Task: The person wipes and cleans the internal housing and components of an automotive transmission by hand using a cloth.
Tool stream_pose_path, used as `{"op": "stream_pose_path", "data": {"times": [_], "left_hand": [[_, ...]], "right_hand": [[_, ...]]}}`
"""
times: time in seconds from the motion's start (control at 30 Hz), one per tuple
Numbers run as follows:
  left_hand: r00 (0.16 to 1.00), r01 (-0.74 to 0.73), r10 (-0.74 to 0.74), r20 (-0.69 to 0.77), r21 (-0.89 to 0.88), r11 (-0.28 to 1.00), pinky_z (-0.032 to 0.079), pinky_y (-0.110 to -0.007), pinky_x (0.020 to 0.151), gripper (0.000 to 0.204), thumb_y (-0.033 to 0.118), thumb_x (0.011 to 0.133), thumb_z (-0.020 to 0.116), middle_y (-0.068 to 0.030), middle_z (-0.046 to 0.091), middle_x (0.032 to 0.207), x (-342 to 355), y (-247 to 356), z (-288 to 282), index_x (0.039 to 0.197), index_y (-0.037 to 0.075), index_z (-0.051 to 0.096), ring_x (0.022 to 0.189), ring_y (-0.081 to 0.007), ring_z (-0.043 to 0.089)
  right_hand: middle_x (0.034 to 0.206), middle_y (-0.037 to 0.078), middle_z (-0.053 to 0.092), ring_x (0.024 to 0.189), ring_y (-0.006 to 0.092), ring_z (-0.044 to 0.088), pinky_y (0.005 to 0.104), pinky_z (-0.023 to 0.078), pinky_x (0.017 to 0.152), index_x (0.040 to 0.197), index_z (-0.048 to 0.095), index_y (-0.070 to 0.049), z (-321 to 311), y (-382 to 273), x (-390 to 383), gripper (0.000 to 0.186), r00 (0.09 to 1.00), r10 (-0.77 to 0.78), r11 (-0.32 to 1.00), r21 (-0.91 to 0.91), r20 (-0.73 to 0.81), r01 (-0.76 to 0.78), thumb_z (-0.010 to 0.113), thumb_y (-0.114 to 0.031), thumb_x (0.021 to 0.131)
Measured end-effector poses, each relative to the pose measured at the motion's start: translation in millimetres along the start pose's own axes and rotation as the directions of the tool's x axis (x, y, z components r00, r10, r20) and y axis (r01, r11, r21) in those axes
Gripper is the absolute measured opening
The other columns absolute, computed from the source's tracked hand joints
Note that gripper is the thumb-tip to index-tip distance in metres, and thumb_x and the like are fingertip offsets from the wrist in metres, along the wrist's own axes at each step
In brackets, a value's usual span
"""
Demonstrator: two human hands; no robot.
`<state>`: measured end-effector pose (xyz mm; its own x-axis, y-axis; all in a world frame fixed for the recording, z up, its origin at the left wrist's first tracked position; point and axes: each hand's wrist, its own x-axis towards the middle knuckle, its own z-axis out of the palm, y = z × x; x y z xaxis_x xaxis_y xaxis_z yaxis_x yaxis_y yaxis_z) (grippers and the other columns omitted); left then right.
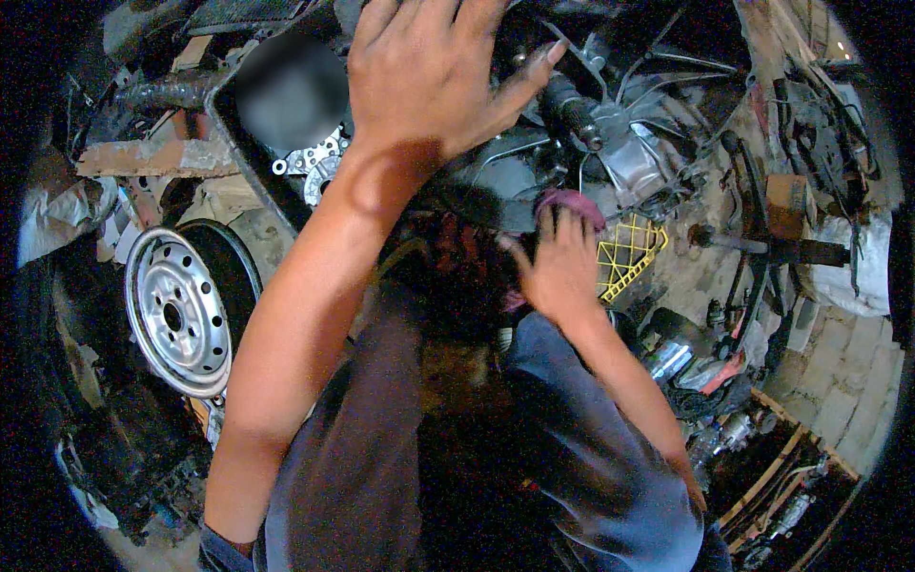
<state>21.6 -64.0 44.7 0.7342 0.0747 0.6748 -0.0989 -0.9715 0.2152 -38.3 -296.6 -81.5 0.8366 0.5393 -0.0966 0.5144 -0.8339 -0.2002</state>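
Observation:
My left hand (pixel 429 76) reaches far forward at the top of the view. Its thumb stretches out to the right, and the other fingertips run past the picture's edge. No object shows in it. My right hand (pixel 564 272) is lower, near the middle, over a purple-pink cloth (pixel 569 202). Its fingers press onto the cloth, which shows beyond the fingertips and again beside the wrist. Ahead of the right hand lies a grey metal housing (pixel 634 167), dirty and mechanical. Just right of that hand is a yellow plastic basket (pixel 631 257) with a lattice side.
A silver steel wheel rim (pixel 176 310) stands at the left. Greasy metal parts and hand tools (pixel 753 243) lie on the floor at the right, by a white sack (pixel 848 262). A wooden-edged crate (pixel 777 477) of parts is at the lower right.

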Motion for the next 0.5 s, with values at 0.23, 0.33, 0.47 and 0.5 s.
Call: {"op": "stream_pose_path", "data": {"times": [0.23, 0.33, 0.47, 0.5], "left_hand": [[0.998, -0.018, 0.017, -0.053, -0.025, 1.0, 0.044, -0.042, 0.09, 0.073, 0.038, 0.083, 0.077, -0.0148, 0.065, 0.124, 1.4, 0.4, 6.2, 0.146, 0.012, 0.05, 0.107, -0.033, 0.065], [0.996, -0.034, 0.034, -0.08, -0.005, 0.999, 0.044, -0.043, 0.09, 0.074, 0.037, 0.082, 0.078, -0.0153, 0.065, 0.125, -3.4, -2.1, 7.4, 0.146, 0.012, 0.049, 0.107, -0.0331, 0.065], [0.999, -0.043, 0.041, -0.036, -0.061, 0.997, 0.044, -0.043, 0.09, 0.076, 0.037, 0.082, 0.078, -0.0165, 0.064, 0.125, -0.8, 0.7, -3.2, 0.147, 0.012, 0.049, 0.107, -0.0337, 0.065], [1.0, -0.022, 0.022, -0.005, -0.046, 0.999, 0.044, -0.043, 0.091, 0.076, 0.037, 0.082, 0.078, -0.0167, 0.064, 0.125, 2.8, 1.2, -3.2, 0.147, 0.012, 0.048, 0.107, -0.0338, 0.065]], "right_hand": [[0.136, 0.028, 0.05, 0.125, 0.0453, 0.049, 0.0503, 0.042, 0.105, 0.142, 0.048, 0.007, 20.1, -12.2, 16.3, 0.074, 1.0, 0.008, 0.994, 0.109, -0.02, -0.005, 0.08, -0.025, 0.083], [0.132, 0.026, 0.054, 0.124, 0.0433, 0.052, 0.051, 0.041, 0.106, 0.139, 0.052, 0.006, -1.8, -12.2, 12.1, 0.07, 0.997, -0.029, 0.992, 0.121, 0.067, 0.021, 0.077, -0.031, 0.086], [0.129, 0.023, 0.058, 0.123, 0.0391, 0.055, 0.052, 0.04, 0.108, 0.137, 0.055, 0.005, -13.5, -0.6, -4.0, 0.075, 0.998, -0.034, 0.995, -0.088, 0.056, 0.039, 0.063, -0.054, 0.092], [0.129, 0.023, 0.059, 0.122, 0.038, 0.055, 0.0519, 0.04, 0.109, 0.137, 0.056, 0.005, -6.8, 7.0, -5.8, 0.079, 1.0, -0.012, 0.979, -0.202, 0.005, 0.013, 0.059, -0.062, 0.093]]}}
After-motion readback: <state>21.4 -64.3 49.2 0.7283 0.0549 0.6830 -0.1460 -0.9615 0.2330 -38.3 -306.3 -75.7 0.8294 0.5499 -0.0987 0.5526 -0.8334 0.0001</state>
